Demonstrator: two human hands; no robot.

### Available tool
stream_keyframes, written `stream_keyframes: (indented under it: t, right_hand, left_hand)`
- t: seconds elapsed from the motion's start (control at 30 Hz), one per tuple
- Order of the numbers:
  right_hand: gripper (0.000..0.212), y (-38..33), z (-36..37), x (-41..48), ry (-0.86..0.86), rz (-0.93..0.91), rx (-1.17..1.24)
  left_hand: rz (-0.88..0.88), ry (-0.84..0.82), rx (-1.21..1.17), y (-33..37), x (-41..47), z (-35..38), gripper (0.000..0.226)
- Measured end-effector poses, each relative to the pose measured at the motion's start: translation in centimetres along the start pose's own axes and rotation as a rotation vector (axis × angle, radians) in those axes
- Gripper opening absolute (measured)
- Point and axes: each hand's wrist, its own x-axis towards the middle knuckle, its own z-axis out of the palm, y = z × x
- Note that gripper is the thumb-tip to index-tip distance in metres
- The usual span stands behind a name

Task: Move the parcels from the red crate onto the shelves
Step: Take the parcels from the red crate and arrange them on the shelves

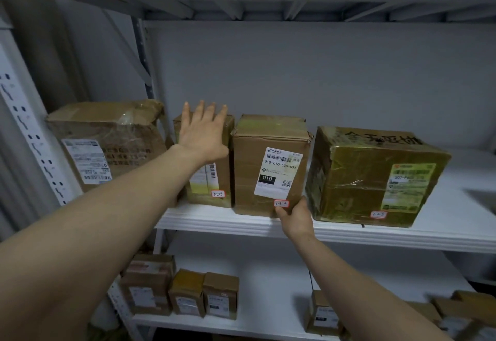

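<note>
White steel shelf (349, 233): carries four parcels; red crate not in view.

Squat brown box wrapped in glossy yellowed tape (375, 177): just right of the right hand. Probably slick.

Crumpled brown cardboard box (107, 142): left of the left hand; soft, dented top.

Tall brown carton with white postal label (268, 158): between the hands, upright at the shelf's front edge. Stiff walls, likely moderate weight; best held at the bottom corners.

Right hand (295, 218) grips its lower right corner.

Narrow brown carton (222, 179): left hand (204, 134) lies flat against it, fingers spread.
</note>
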Motion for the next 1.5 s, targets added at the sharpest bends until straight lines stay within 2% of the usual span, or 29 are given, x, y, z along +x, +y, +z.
stream_keyframes:
  t: [0.17, 0.27, 0.33, 0.7, 1.0, 1.23, 1.33, 1.5]
  right_hand:
    - [0.05, 0.2, 0.3, 0.2, 0.015, 0.003, -0.016]
    - [0.048, 0.2, 0.3, 0.2, 0.018, -0.006, -0.012]
    - [0.047, 0.2, 0.3, 0.3, 0.017, -0.006, -0.007]
    - [0.043, 0.1, 0.2, 0.2, 0.025, -0.02, 0.019]
    - [0.047, 0.0, 0.4, 0.2, 0.002, -0.02, 0.007]
    - [0.047, -0.2, 0.6, 0.0, -0.016, -0.011, -0.005]
    - [0.051, -0.2, 0.5, 0.1, -0.018, -0.003, -0.009]
    - [0.052, -0.2, 0.4, 0.1, -0.017, 0.011, 0.003]
  left_hand:
    - [0.06, -0.153, 0.019, -1.8, 2.4, -1.4, 0.092]
    - [0.133, -0.249, 0.023, -1.9, 3.5, -1.9, 0.075]
    - [0.177, -0.25, 0.034, -1.8, 4.0, -2.0, 0.065]
    - [0.163, -0.399, -0.19, -2.9, 4.4, -4.2, 0.073]
    - [0.183, -0.438, -0.163, -3.1, 4.2, -4.5, 0.073]
    - [0.205, -0.438, -0.159, -3.0, 3.7, -4.2, 0.06]
    - [0.207, -0.408, -0.124, -2.8, 3.5, -3.8, 0.066]
    - [0.185, -0.375, -0.059, -2.5, 3.5, -3.3, 0.092]
